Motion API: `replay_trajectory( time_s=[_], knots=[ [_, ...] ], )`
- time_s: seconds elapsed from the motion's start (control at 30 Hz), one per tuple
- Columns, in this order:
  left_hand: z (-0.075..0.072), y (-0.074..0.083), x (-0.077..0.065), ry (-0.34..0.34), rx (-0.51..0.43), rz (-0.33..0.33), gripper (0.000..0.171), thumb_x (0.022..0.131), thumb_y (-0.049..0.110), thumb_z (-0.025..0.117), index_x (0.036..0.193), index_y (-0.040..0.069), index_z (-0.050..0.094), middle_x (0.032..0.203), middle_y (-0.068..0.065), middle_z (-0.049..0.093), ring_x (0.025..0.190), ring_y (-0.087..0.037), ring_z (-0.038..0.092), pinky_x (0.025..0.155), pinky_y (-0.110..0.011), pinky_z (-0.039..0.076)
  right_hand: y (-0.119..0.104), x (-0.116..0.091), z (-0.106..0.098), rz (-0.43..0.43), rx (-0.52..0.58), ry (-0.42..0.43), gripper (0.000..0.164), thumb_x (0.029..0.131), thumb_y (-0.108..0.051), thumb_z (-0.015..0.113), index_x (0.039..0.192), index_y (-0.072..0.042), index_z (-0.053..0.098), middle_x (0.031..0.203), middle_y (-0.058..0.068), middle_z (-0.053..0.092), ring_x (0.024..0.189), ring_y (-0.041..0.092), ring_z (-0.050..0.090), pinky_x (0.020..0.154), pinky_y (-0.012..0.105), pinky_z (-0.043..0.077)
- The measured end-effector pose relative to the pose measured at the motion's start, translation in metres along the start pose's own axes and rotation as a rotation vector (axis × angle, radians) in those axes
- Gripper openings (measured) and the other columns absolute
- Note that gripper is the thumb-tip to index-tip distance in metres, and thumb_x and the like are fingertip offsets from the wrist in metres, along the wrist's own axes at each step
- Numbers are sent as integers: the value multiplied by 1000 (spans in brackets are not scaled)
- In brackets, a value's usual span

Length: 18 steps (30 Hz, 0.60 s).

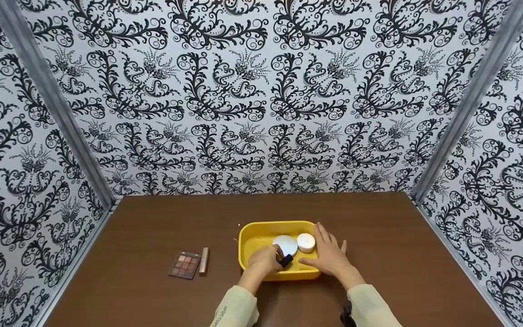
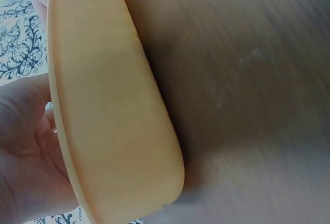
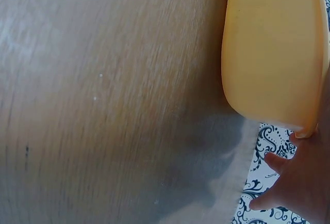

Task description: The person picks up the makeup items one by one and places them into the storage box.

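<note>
A yellow plastic tray (image 1: 254,225) sits on the table, its front wall filling much of the left wrist view. My left hand (image 1: 263,260) reaches over the front rim and holds a small dark item with a black cylindrical end (image 1: 286,260); the rest of it is hidden by the fingers. Beside it in the tray lie a round white disc (image 1: 287,244) and a round white-lidded jar (image 1: 306,242). My right hand (image 1: 332,256) rests at the tray's right rim with fingers spread, the thumb reaching inside.
Left of the tray, an eyeshadow palette (image 1: 185,265) lies on the brown table (image 1: 152,227) next to a slim rose-gold tube (image 1: 204,261). Patterned black-and-white walls (image 1: 225,91) enclose the back and sides.
</note>
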<state>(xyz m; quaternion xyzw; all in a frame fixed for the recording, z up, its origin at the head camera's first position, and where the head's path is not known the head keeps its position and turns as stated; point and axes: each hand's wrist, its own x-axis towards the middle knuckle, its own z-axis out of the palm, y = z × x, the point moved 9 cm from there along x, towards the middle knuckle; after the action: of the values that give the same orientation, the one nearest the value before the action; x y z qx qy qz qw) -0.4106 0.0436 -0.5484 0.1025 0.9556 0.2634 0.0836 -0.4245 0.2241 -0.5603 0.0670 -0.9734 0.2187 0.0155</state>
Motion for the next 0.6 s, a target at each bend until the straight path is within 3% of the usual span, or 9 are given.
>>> replay_trajectory(
  time_s=[0.37,0.6],
  knots=[
    [11,17,6,6,-23,22,19,78,11,82,95,17,74,84,4,69,78,-14,61,69,-34,51,1,-1,-4,-9,-3,21,113,76,-59,78,159,-8,22,166,14,20,145,47,30,110,81,9],
    [11,16,5,29,-30,14,15,79,12,82,90,16,74,79,4,67,75,-16,60,65,-34,48,-1,-2,-2,-21,-2,20,113,75,-59,79,158,-6,22,166,16,21,144,48,31,109,82,8]
  ],
)
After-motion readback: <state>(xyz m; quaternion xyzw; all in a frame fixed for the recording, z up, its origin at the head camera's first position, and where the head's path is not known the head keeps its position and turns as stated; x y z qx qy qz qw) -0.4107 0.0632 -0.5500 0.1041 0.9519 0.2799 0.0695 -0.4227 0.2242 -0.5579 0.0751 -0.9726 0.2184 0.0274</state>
